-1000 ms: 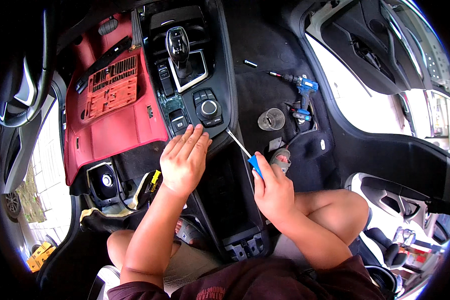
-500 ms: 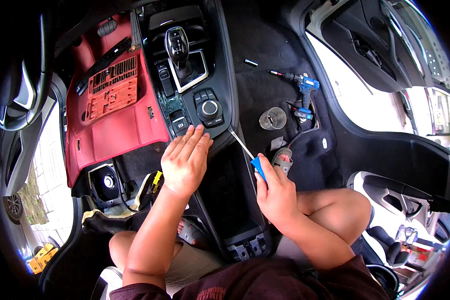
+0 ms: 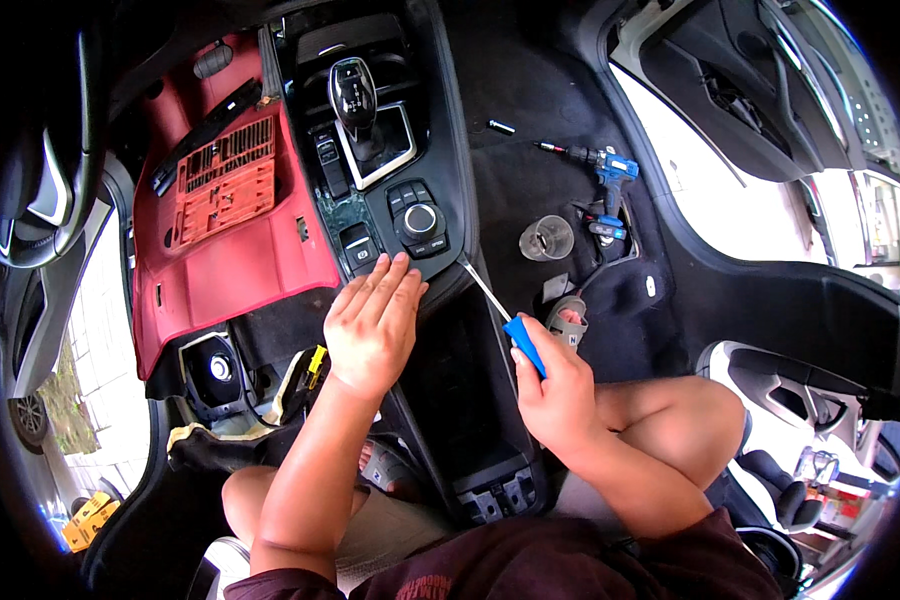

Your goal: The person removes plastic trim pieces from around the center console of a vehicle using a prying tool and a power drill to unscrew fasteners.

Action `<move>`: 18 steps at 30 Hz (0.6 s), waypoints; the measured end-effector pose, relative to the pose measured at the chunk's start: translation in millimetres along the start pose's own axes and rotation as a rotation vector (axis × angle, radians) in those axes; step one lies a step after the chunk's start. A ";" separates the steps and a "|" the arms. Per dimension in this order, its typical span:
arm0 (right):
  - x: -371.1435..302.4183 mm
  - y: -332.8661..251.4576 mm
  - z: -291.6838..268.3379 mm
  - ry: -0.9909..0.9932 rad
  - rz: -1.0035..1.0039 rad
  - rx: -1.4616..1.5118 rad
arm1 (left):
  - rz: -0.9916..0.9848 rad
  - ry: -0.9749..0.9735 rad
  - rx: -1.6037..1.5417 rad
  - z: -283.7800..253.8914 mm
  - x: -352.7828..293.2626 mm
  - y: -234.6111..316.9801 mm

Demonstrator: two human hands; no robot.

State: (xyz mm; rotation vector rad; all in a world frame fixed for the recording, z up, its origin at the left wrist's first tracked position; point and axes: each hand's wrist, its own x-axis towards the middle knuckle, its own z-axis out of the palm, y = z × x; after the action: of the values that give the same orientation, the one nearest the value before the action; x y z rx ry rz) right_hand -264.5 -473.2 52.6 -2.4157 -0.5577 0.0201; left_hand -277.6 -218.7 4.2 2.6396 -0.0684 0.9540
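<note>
My left hand (image 3: 373, 325) lies flat with its fingers stretched out, the fingertips on the rear edge of the car's center console trim (image 3: 455, 230). Just ahead of those fingertips are a small switch panel (image 3: 358, 247) and a round control knob (image 3: 420, 219). In my right hand (image 3: 558, 385) is a screwdriver-like tool with a blue handle (image 3: 526, 345) and a thin metal shaft (image 3: 486, 290). Its tip meets the right rear corner of the trim, at the seam beside the open storage bin (image 3: 455, 390). The gear lever (image 3: 353, 100) stands upright farther forward.
On the left, a red floor mat (image 3: 240, 275) carries an orange tool case (image 3: 228, 180). A blue cordless drill (image 3: 610, 175), a clear plastic cup (image 3: 547, 238) and a small cylinder (image 3: 501, 127) lie on the dark floor at right. A yellow-handled tool (image 3: 316, 365) is left of my forearm.
The blue handle has swung slightly, and more of it shows in my right hand. The tool's tip stays at the trim corner. My left hand keeps its place.
</note>
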 end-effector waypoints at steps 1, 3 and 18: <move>-0.2 2.6 1.2 0.015 0.001 0.063 | 0.010 0.009 0.006 0.2 1.4 0.4; -0.2 6.1 3.9 0.040 0.001 0.195 | 0.027 0.022 0.024 -2.2 3.9 1.9; -3.2 3.1 2.6 0.003 0.025 0.132 | -0.110 -0.072 0.078 -7.3 2.3 13.0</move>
State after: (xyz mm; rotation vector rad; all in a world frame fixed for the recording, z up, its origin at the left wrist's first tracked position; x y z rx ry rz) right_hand -266.6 -475.0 48.4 -2.2940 -0.5091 0.0613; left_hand -282.3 -228.5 14.8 2.7172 0.0975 0.8421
